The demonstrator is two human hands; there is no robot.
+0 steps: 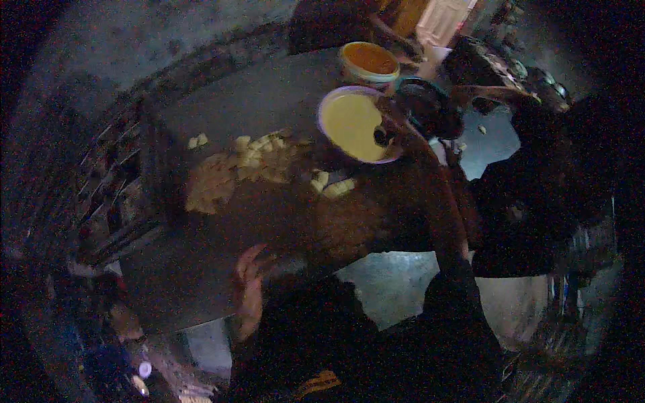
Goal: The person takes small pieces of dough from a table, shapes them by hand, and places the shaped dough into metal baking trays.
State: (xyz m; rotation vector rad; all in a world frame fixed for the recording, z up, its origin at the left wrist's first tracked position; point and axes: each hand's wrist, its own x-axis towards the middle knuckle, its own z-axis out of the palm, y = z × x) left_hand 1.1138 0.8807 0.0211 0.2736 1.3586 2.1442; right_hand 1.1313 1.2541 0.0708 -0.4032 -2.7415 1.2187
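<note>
My right arm reaches across the table to a wide bowl [346, 124] of pale yellow creamy stuff. My right hand [396, 126] is at the bowl's right inner side, its fingers closed beside a small dark shape [383, 137] in the cream; blur hides what it is. My left hand [251, 267] hovers over the near part of the table, fingers curved and apart, holding nothing. Beyond it lie brown flat pieces [209, 185] set close together. Pale yellow blocks [259, 149] are among them, and a few more blocks [338, 189] lie nearer the bowl.
Behind the cream bowl stands a tub [371, 60] of orange stuff, with a dark bucket [420, 97] to its right. A slatted rack or crate [117, 178] borders the table's left. Other people work at the far side and right; a co-worker's arm [490, 91] reaches in.
</note>
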